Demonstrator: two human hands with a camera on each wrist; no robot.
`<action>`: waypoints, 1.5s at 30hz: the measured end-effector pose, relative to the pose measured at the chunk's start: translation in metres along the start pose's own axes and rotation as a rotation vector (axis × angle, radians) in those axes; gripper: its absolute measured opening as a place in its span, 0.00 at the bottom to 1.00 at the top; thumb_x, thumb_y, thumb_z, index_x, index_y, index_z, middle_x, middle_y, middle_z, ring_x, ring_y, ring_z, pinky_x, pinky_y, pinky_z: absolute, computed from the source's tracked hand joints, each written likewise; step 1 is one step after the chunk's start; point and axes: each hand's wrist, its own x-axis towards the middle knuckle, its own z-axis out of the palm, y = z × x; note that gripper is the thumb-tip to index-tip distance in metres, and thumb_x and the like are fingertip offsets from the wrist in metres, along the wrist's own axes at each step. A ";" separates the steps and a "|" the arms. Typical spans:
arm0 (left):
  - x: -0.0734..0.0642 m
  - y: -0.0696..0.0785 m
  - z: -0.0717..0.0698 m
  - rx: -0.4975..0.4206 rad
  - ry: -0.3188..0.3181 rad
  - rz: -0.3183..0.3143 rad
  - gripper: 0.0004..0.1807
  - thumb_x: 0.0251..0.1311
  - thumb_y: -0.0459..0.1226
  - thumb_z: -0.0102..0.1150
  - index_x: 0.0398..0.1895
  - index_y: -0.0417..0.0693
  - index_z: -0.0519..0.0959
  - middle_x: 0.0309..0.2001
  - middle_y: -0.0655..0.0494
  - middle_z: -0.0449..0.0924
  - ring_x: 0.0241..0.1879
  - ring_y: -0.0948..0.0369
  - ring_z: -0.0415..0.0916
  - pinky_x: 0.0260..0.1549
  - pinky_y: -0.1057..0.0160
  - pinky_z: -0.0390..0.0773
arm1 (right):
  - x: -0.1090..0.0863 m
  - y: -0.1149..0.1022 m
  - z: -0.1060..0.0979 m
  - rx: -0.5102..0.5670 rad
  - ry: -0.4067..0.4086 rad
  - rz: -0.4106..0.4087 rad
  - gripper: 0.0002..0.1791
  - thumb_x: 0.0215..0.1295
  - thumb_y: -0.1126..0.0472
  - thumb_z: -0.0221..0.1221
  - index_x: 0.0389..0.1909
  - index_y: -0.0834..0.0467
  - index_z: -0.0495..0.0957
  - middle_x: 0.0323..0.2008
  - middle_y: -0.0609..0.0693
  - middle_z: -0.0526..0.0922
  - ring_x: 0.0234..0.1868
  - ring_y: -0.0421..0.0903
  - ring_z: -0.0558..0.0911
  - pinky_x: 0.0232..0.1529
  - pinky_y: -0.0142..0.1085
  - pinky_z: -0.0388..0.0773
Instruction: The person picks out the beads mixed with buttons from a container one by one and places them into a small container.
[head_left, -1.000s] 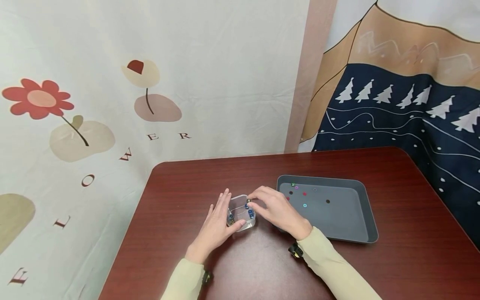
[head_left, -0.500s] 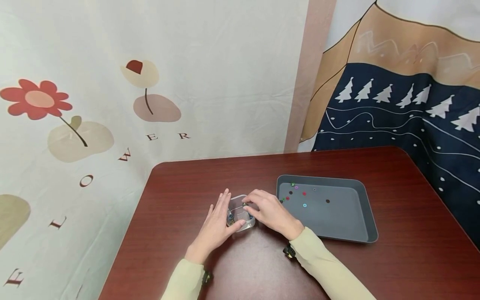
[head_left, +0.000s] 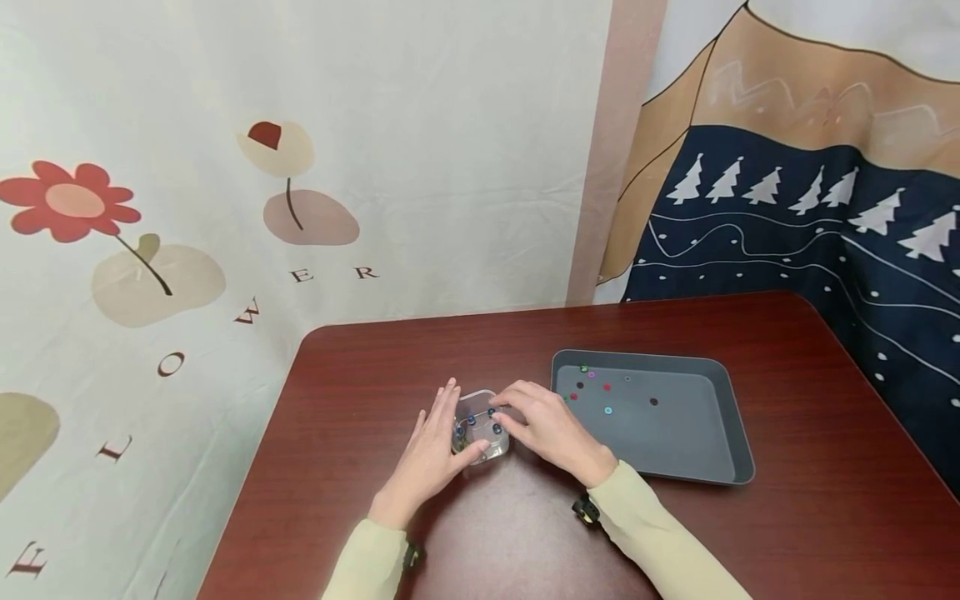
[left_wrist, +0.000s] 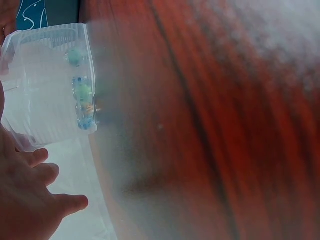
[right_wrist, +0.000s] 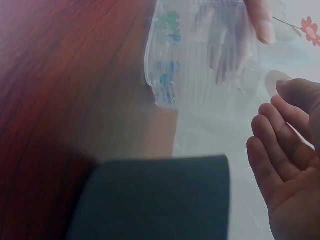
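Observation:
A small clear plastic container (head_left: 480, 450) stands on the table with several blue and greenish beads (head_left: 497, 429) in it. My left hand (head_left: 423, 467) rests against its left side, fingers straight, with the thumb across the near rim. In the left wrist view, the fingers (left_wrist: 45, 174) spread beyond the container's wall. My right hand (head_left: 547, 425) hovers over the right rim, its fingertips above the opening. The thumb (right_wrist: 297, 92) and fingertips stand a little apart in the right wrist view, and I see nothing between them.
To the right of the container lies a grey tray (head_left: 697, 425), holding several small coloured discs and rings (head_left: 608, 410) toward its left part. Both stand on a dark red wooden table (head_left: 360, 375). Printed curtains (head_left: 465, 167) hang behind it.
My right hand has moved in over the container, then drawn slightly back right. A small dark bead at its fingertips is no longer there, and the beads inside lie differently. The left hand stays put.

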 end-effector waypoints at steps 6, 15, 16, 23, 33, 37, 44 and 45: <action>0.000 0.000 0.000 -0.013 0.011 0.001 0.55 0.64 0.60 0.64 0.82 0.37 0.52 0.83 0.45 0.48 0.80 0.43 0.48 0.71 0.29 0.54 | -0.010 -0.003 -0.017 -0.016 0.070 -0.034 0.11 0.65 0.63 0.71 0.47 0.56 0.87 0.43 0.44 0.85 0.46 0.40 0.83 0.47 0.38 0.84; 0.001 0.001 0.000 -0.018 0.011 -0.005 0.55 0.64 0.59 0.65 0.82 0.37 0.52 0.83 0.45 0.49 0.80 0.44 0.48 0.71 0.30 0.54 | -0.021 -0.003 -0.051 -0.079 0.114 -0.084 0.12 0.65 0.63 0.70 0.49 0.54 0.86 0.45 0.45 0.85 0.46 0.40 0.83 0.45 0.38 0.83; 0.001 0.000 0.000 -0.020 0.011 -0.007 0.55 0.64 0.59 0.66 0.82 0.37 0.52 0.82 0.45 0.49 0.80 0.44 0.48 0.71 0.30 0.54 | -0.022 -0.003 -0.055 -0.086 0.116 -0.082 0.13 0.65 0.63 0.70 0.50 0.54 0.86 0.45 0.45 0.85 0.46 0.41 0.83 0.46 0.38 0.84; 0.000 0.000 0.000 -0.023 0.008 -0.006 0.54 0.64 0.59 0.65 0.82 0.38 0.52 0.83 0.46 0.49 0.80 0.43 0.48 0.72 0.31 0.53 | -0.026 -0.002 -0.082 -0.115 0.145 -0.033 0.16 0.63 0.61 0.72 0.51 0.55 0.87 0.48 0.48 0.85 0.49 0.45 0.83 0.47 0.42 0.85; -0.001 -0.001 0.000 -0.028 0.017 -0.007 0.54 0.63 0.59 0.65 0.82 0.38 0.53 0.83 0.46 0.49 0.80 0.43 0.48 0.72 0.31 0.53 | -0.025 0.011 -0.110 -0.158 0.083 -0.001 0.20 0.64 0.57 0.71 0.57 0.57 0.83 0.56 0.50 0.82 0.56 0.47 0.81 0.53 0.46 0.83; 0.000 -0.001 0.001 -0.028 0.020 -0.003 0.54 0.63 0.58 0.66 0.82 0.38 0.53 0.83 0.47 0.49 0.80 0.44 0.48 0.72 0.31 0.53 | -0.022 0.017 -0.117 -0.185 0.038 0.001 0.23 0.65 0.56 0.70 0.60 0.58 0.82 0.59 0.52 0.81 0.58 0.50 0.80 0.57 0.51 0.81; 0.000 0.000 0.001 -0.030 0.022 0.000 0.54 0.63 0.58 0.66 0.81 0.37 0.54 0.83 0.45 0.50 0.80 0.42 0.49 0.72 0.31 0.54 | -0.020 0.035 -0.123 -0.207 -0.020 0.034 0.25 0.65 0.56 0.71 0.62 0.58 0.81 0.60 0.54 0.81 0.59 0.52 0.80 0.60 0.54 0.78; 0.000 0.000 0.001 -0.031 0.022 -0.001 0.54 0.63 0.58 0.66 0.81 0.37 0.54 0.83 0.46 0.50 0.80 0.42 0.49 0.72 0.31 0.54 | -0.021 0.037 -0.123 -0.213 -0.025 0.037 0.25 0.65 0.56 0.71 0.62 0.59 0.81 0.60 0.54 0.81 0.59 0.53 0.80 0.60 0.54 0.79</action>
